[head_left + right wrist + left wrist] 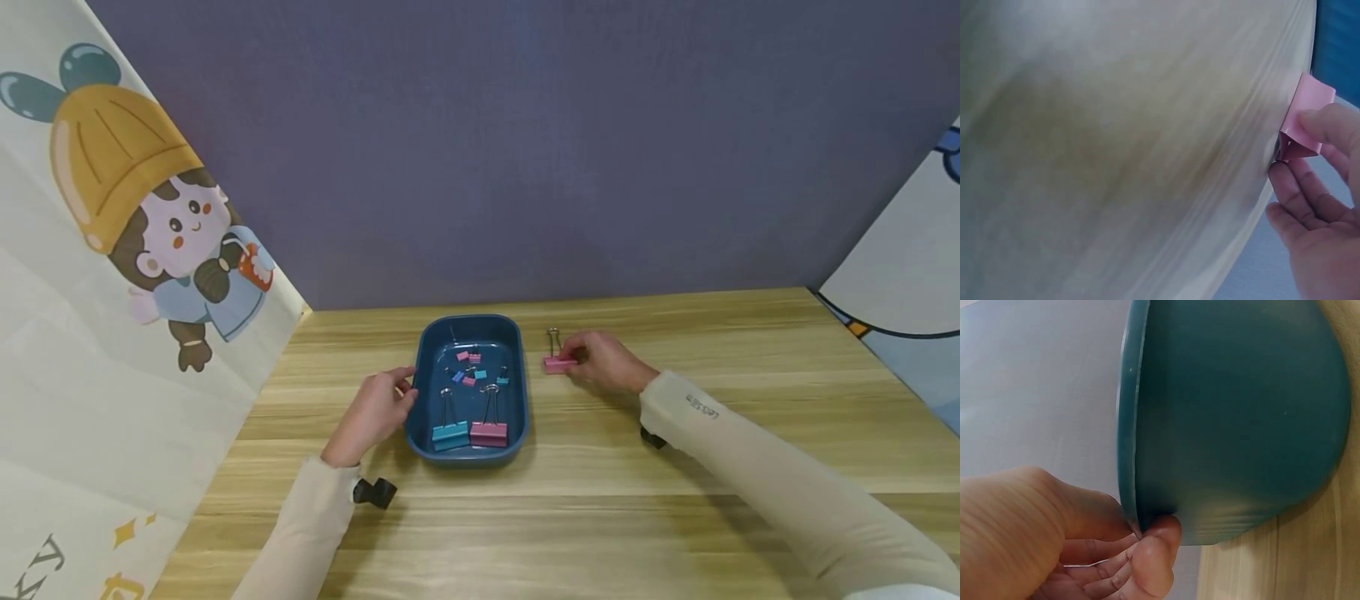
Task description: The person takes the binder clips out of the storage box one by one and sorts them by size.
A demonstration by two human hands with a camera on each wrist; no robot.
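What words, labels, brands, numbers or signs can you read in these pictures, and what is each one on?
"ky", slanted, on the left wall panel; anything before it runs out of the picture.
"Let's Slim", probably, on the right sleeve; small and upside down, so not certain.
I can make out no lettering on the blue tray or the binder clips.
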